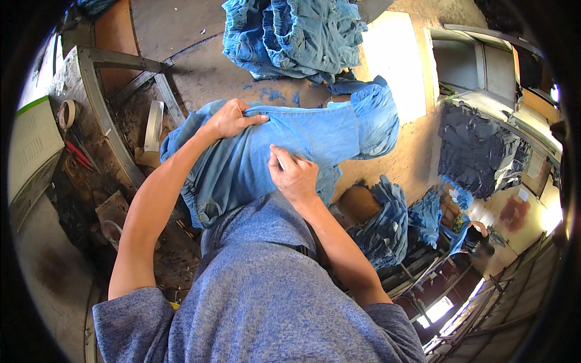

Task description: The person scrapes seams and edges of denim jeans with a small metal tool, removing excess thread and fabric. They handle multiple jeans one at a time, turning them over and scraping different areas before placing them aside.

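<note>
A light blue denim garment [302,130] lies stretched in front of me, bunched and rounded at its right end; its near left part hangs in folds against my body. My left hand [233,119] is closed on the garment's upper edge, the thumb lying along the seam. Lower and to the right, my right hand [295,177] is curled into a fist close over the denim. A small pale thing shows between its thumb and fingers, too little visible to name. What supports the garment underneath is hidden.
A stack of blue denim garments [290,39] stands beyond. Dark garments [478,148] are piled at the right, with more denim [387,224] nearer. A metal frame [121,60], tape roll [66,114] and red-handled tool [78,155] are at left. Another person [478,242] works at far right.
</note>
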The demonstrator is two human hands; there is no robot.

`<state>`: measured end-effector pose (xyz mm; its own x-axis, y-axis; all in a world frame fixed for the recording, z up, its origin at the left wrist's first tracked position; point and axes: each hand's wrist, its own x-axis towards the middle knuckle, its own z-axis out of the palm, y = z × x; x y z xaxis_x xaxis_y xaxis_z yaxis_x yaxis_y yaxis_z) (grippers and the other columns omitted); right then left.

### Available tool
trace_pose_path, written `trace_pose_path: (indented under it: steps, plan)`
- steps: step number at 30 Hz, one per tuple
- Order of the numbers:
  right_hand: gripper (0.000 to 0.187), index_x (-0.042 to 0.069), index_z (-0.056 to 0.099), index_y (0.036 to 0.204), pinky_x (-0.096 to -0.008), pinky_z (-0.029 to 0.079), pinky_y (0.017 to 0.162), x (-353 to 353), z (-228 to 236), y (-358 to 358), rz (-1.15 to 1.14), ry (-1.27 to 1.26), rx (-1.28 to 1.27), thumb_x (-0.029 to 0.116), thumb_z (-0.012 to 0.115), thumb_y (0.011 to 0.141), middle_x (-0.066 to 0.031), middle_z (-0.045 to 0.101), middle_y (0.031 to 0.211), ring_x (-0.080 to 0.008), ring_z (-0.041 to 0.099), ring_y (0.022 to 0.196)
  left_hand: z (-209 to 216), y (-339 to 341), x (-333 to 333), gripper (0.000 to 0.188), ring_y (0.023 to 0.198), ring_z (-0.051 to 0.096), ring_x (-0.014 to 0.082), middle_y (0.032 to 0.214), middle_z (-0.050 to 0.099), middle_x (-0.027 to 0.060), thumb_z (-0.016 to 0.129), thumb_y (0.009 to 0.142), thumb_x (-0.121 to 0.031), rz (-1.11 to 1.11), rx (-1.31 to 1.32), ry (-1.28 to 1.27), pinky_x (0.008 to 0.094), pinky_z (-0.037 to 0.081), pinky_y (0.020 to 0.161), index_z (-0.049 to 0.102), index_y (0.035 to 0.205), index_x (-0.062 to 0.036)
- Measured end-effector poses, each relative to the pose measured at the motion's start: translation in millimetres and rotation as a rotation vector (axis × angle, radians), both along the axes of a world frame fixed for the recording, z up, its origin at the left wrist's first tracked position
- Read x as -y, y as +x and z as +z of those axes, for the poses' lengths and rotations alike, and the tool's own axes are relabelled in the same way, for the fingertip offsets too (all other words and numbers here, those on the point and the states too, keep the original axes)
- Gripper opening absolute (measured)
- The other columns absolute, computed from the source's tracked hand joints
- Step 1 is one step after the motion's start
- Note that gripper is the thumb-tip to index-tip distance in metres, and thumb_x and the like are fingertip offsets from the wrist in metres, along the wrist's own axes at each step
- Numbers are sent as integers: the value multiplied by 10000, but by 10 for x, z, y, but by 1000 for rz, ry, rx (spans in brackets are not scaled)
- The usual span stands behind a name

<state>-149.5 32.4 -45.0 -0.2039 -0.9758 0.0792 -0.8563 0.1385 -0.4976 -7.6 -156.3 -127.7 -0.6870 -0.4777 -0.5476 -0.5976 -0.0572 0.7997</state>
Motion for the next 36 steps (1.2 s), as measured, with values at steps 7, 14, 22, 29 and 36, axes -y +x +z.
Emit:
trace_pose_path:
  steps: [7, 14, 22, 29, 36]
  plan:
    - [141, 152, 777, 990, -358, 541, 507, -205, 219, -56, 72, 180, -96, 107, 770, 856, -69, 710, 660, -237, 700, 554, 14, 7, -12, 636, 596, 547, 175, 605, 614, 158, 819, 871, -564, 24, -43, 26, 435, 458, 602, 707, 714, 41]
    - [186, 148, 766, 1020, -377, 548, 502, -116, 15, -42, -29, -32, 67, 107, 766, 838, -56, 701, 653, -241, 692, 548, -37, -6, -27, 624, 592, 575, 192, 605, 614, 172, 814, 876, -553, 16, -2, -2, 435, 460, 599, 719, 733, 47]
    - [149, 105, 767, 986, -357, 545, 512, -159, 165, -90, 68, 188, -73, 74, 779, 841, -93, 710, 666, -251, 699, 537, 12, 1, -3, 592, 569, 544, 172, 583, 603, 141, 818, 886, -530, -1, -12, 8, 426, 445, 577, 734, 743, 38]
    - [139, 88, 762, 992, -364, 550, 517, -105, 42, -112, 31, 20, 68, 92, 776, 853, -98, 729, 689, -249, 711, 558, -50, -1, -44, 585, 556, 459, 127, 529, 487, 95, 814, 904, -495, 52, -86, 9, 410, 383, 543, 695, 681, 33]
    - [135, 106, 765, 980, -378, 558, 534, -131, 117, -105, 64, 195, -70, 94, 781, 847, -92, 745, 723, -259, 717, 577, -91, 15, -32, 631, 559, 553, 191, 576, 599, 144, 817, 873, -565, 20, -39, 1, 436, 448, 571, 711, 705, 33]
